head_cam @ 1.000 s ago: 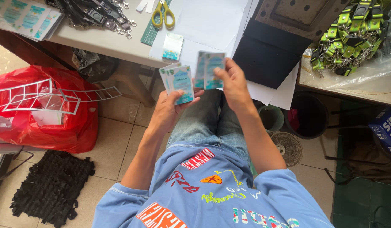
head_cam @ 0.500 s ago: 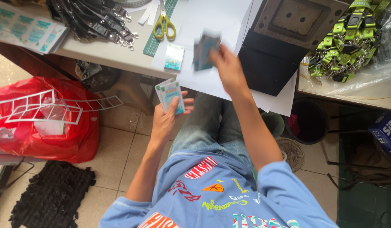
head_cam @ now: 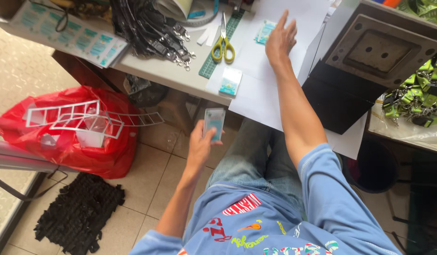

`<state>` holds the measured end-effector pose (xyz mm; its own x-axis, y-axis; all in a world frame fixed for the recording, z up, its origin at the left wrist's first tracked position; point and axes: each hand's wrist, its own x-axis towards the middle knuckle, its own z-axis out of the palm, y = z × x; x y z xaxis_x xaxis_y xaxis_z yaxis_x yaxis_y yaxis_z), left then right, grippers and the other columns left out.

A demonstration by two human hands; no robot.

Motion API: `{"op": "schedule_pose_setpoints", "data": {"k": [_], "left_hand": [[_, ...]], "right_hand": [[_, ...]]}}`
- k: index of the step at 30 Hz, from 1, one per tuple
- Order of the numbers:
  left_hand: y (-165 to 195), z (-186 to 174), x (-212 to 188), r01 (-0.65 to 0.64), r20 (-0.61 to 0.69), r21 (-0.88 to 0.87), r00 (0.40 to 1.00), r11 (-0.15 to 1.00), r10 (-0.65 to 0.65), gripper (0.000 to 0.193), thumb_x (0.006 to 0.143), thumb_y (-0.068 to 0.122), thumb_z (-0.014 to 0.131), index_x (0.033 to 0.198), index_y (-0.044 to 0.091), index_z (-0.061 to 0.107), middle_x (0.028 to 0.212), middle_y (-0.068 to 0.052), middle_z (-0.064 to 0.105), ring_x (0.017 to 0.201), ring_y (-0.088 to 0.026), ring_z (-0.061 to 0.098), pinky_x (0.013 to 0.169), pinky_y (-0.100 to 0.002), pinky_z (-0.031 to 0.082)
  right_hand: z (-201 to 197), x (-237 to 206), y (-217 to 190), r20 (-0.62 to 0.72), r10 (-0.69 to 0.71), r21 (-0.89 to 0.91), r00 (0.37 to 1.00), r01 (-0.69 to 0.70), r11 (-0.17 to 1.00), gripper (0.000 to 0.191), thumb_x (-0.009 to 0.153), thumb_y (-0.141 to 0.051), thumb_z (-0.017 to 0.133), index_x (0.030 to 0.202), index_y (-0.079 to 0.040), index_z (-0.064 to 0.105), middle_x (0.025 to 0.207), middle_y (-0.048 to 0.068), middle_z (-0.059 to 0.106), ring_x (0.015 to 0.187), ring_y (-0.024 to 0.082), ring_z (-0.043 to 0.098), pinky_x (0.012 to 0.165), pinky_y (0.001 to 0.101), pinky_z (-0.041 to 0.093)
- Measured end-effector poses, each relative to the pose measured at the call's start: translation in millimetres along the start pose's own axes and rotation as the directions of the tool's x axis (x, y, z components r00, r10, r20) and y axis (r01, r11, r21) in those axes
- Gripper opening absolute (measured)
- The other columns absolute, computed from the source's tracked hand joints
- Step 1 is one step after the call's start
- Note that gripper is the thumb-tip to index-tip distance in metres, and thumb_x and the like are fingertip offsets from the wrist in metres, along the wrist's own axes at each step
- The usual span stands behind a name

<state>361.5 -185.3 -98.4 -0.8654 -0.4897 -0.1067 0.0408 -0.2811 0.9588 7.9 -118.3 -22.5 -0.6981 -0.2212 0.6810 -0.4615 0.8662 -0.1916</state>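
Note:
My left hand (head_cam: 201,146) holds a small stack of teal-and-white cards (head_cam: 214,122) above my lap, below the table's front edge. My right hand (head_cam: 280,39) is stretched out over the large white paper sheets (head_cam: 256,85) on the table, fingers spread, resting beside a few cards (head_cam: 265,31) that lie on the paper. Another small card (head_cam: 230,81) lies near the table's front edge. Yellow-handled scissors (head_cam: 223,43) rest on a green ruler (head_cam: 222,45) to the left of my right hand.
A black press machine (head_cam: 369,61) stands at the right of the table. Black lanyards (head_cam: 147,28) and printed card sheets (head_cam: 72,35) lie at the left, green lanyards (head_cam: 416,94) at the far right. A red bag (head_cam: 67,141) with white cut-out frames and a black mat (head_cam: 79,212) sit on the floor.
My right hand reached forward from my lap onto the table and laid its cards on the paper. My left hand stayed low with its stack.

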Motion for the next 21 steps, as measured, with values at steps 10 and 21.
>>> {"op": "schedule_pose_setpoints", "data": {"k": [10,21], "left_hand": [[15,48,106,-0.346,-0.113,0.491,0.885,0.8,0.452,0.046,0.09,0.021,0.072,0.133,0.004,0.062,0.109,-0.016,0.075,0.098,-0.031,0.075,0.084,-0.041,0.057],[3,53,129,-0.19,-0.056,0.927,0.783,0.325,0.62,0.076,0.078,0.03,0.08,0.146,0.011,0.052,0.117,-0.009,0.055,0.11,-0.03,0.054,0.087,-0.048,0.041]], "right_hand": [[-42,-74,-26,0.529,-0.419,0.829,0.738,-0.342,0.443,0.028,0.105,-0.021,0.063,0.126,-0.004,0.07,0.095,0.008,0.074,0.081,0.01,0.067,0.074,0.0259,0.056],[-12,-109,-49,0.172,-0.265,0.413,0.949,0.175,0.894,0.052,0.074,-0.011,0.083,0.124,-0.002,0.07,0.109,0.018,0.059,0.104,0.036,0.057,0.079,0.0529,0.045]]}}
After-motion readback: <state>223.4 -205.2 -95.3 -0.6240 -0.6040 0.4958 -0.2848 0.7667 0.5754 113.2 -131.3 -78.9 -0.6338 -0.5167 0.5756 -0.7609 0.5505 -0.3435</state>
